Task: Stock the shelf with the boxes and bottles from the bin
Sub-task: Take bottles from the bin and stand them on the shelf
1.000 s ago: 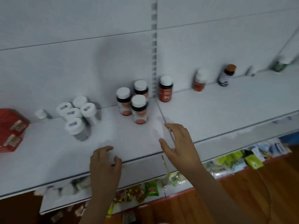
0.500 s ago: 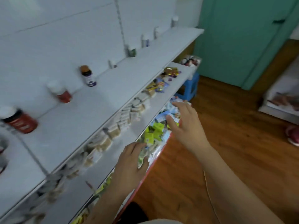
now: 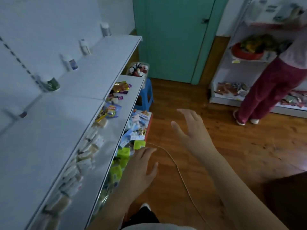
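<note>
The white top shelf (image 3: 93,77) runs along the left, with single bottles spaced against its back wall: a green-labelled bottle (image 3: 49,83), a blue-labelled one (image 3: 71,62) and two white ones further back. At its far end a clear bin (image 3: 138,69) full of bottles sits on a blue stool (image 3: 147,95). My left hand (image 3: 141,170) hovers open beside the lower shelves, holding nothing. Over the wooden floor, my right hand (image 3: 189,130) is open too, fingers spread, and empty.
Lower shelves (image 3: 123,113) hold small boxes and packets. A thin cable (image 3: 179,171) crosses the floor. A green door (image 3: 174,39) is ahead. Another person (image 3: 269,88) in dark red trousers stands at a second shelf unit (image 3: 232,67) on the right.
My view has swung right from the bottle groups on the shelf to the shelf's far end and the room. Both hands have left the shelf edge and stay empty.
</note>
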Action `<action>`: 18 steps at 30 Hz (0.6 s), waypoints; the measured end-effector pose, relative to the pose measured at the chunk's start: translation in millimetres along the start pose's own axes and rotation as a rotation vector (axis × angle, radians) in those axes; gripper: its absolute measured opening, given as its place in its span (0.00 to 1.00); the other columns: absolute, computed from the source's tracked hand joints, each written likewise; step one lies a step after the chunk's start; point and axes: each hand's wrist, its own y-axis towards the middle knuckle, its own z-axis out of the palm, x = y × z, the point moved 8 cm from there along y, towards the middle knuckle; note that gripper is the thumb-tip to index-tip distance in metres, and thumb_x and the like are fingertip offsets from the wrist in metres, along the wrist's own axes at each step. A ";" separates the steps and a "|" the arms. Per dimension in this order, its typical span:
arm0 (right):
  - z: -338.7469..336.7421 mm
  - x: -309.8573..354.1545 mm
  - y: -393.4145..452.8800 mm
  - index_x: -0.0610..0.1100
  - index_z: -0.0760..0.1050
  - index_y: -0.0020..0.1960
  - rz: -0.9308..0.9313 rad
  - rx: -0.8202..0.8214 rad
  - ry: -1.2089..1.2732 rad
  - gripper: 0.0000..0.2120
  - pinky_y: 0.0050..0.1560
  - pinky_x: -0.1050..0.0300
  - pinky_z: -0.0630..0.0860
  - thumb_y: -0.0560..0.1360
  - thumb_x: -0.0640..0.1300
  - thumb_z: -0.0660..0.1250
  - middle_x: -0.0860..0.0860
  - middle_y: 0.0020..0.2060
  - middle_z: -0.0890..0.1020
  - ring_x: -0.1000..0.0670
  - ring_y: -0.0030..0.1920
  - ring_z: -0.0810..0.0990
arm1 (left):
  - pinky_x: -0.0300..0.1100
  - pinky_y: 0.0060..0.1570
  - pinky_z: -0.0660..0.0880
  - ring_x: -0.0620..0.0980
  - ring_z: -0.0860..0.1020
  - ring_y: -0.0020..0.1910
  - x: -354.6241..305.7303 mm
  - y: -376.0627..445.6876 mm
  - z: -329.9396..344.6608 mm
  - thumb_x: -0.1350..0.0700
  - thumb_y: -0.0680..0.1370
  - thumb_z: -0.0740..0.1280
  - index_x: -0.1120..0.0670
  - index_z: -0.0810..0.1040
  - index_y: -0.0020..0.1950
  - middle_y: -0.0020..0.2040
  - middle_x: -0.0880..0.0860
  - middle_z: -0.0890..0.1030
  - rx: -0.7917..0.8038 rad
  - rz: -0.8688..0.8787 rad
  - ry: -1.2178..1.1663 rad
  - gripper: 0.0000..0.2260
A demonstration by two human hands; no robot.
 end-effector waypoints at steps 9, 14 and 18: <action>-17.5 -48.8 118.6 0.50 0.64 0.74 0.161 -0.063 -0.024 0.27 0.64 0.58 0.65 0.80 0.62 0.57 0.54 0.71 0.68 0.52 0.71 0.65 | 0.29 0.62 0.62 0.33 0.64 0.64 18.5 175.5 -16.1 0.46 0.81 0.62 0.45 0.68 0.72 0.68 0.41 0.68 0.068 0.115 -0.019 0.19; -8.8 -102.2 188.0 0.51 0.63 0.75 0.215 -0.053 -0.015 0.28 0.63 0.60 0.65 0.79 0.64 0.56 0.55 0.72 0.67 0.53 0.71 0.64 | 0.35 0.63 0.65 0.39 0.68 0.66 29.4 264.6 7.7 0.46 0.81 0.61 0.45 0.68 0.72 0.68 0.43 0.69 0.124 0.119 -0.042 0.19; -2.0 -151.9 274.4 0.51 0.63 0.75 0.193 -0.048 0.015 0.27 0.62 0.60 0.65 0.80 0.62 0.57 0.55 0.71 0.67 0.53 0.71 0.65 | 0.33 0.60 0.63 0.34 0.63 0.63 38.2 354.2 26.5 0.46 0.82 0.61 0.46 0.68 0.72 0.69 0.43 0.69 0.122 0.084 -0.033 0.19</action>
